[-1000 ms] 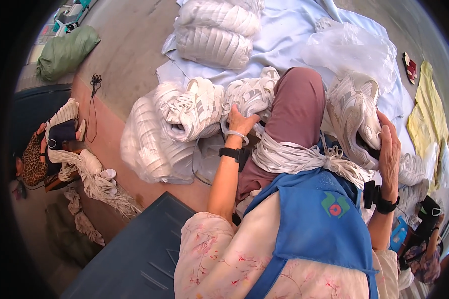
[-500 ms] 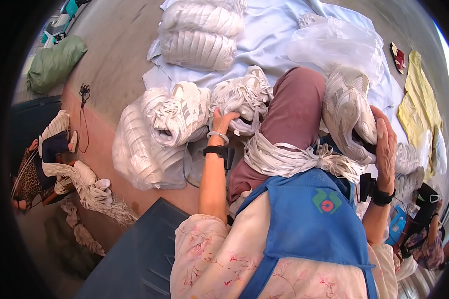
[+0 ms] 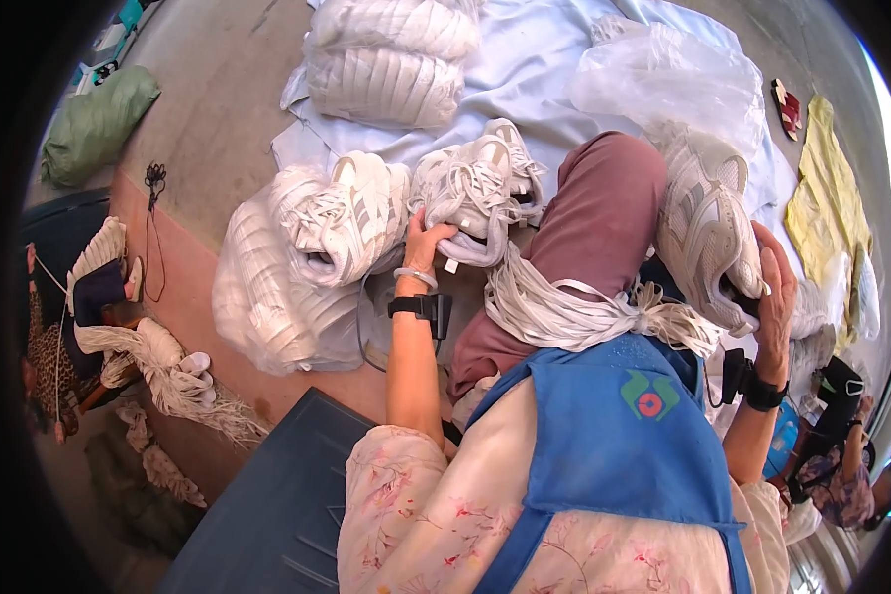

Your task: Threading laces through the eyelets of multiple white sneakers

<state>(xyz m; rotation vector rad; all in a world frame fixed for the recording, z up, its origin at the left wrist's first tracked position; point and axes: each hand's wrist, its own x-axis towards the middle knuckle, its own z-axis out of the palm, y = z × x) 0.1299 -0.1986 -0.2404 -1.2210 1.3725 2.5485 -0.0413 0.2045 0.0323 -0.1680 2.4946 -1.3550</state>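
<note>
My left hand (image 3: 426, 247) is closed on the heel end of a white laced sneaker (image 3: 465, 193), thumb on top and the other fingers partly hidden. Tight against it stands another sneaker (image 3: 522, 178). To the left, white sneakers with grey stripes (image 3: 351, 213) lean together. At the right of my knee, a pale sneaker (image 3: 708, 233) stands toe up, pressed against a second one behind it. Along its heel side lies my right hand (image 3: 775, 292), fingers stretched out and flat. A bundle of flat white shoelaces (image 3: 574, 312) lies across my lap.
Plastic-wrapped white bundles lie at the left (image 3: 277, 297) and far side (image 3: 386, 79), the far one on a pale blue cloth (image 3: 525, 79). Clear plastic bags (image 3: 668, 79) lie at the far right, near a yellow cloth (image 3: 827, 208). Other people sit at both sides.
The sneakers by my right hand have shifted slightly right and nearer, and the hand has moved along with them. My left hand stays at the sneaker's heel. My knee has shifted a little right.
</note>
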